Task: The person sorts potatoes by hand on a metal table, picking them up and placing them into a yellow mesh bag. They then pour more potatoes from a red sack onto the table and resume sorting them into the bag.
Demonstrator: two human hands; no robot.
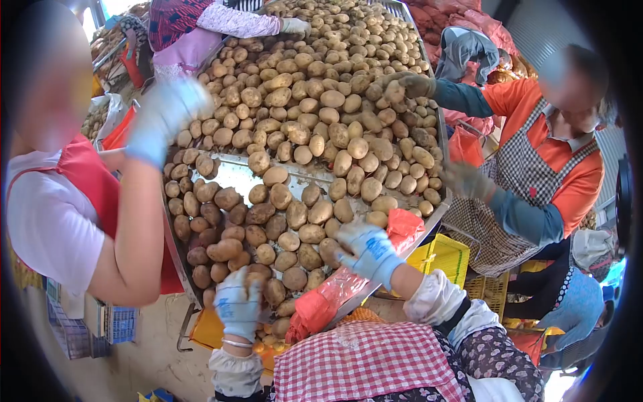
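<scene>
1. Left hand (238,305): fingers curled beside potatoes (320,212); palm hidden, grip indeterminable.
2. Right hand (372,252): fingers spread over potatoes; contact unclear.
3. Co-worker's raised glove (167,115): blurred.
4. Potatoes: heaped across metal table (236,177); far end cut off by frame.
5. Room: red sacks (461,19), corrugated wall (566,28); yellow crate (450,260) beside table.
6. Marking: blue print (379,249) on right glove; illegible.

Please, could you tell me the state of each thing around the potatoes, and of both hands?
Potatoes: loose, unbagged, heaped at the far end.
Table: mostly covered, some bare metal showing.
Red plastic: crumpled along the near edge.
Yellow crate: open-topped, partly hidden.
Left hand: gloved, at near potatoes, grip unclear.
Right hand: gloved, over potatoes, grip unclear.
</scene>
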